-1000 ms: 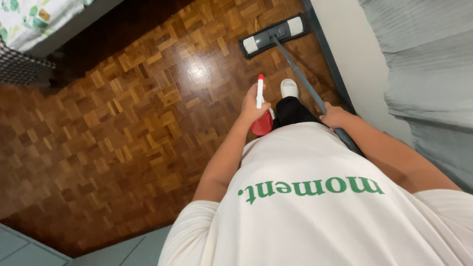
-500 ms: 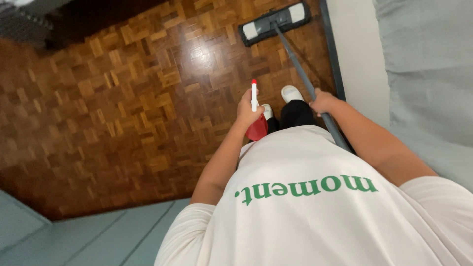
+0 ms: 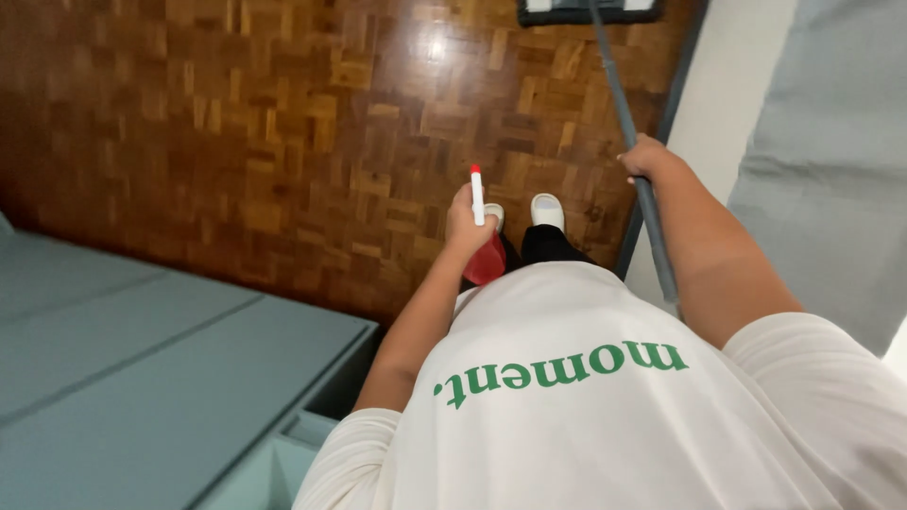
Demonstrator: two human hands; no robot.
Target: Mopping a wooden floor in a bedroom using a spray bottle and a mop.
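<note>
Wooden floor (image 3: 283, 142) lies open between mop (image 3: 628, 123) and cabinet (image 3: 142, 378).

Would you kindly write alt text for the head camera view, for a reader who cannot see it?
Seen from above, a person in a white shirt stands on a parquet floor, the left hand gripping a red spray bottle with a white nozzle and the right hand holding a grey mop handle. The flat mop head rests on the floor ahead, beside a white wall.
</note>
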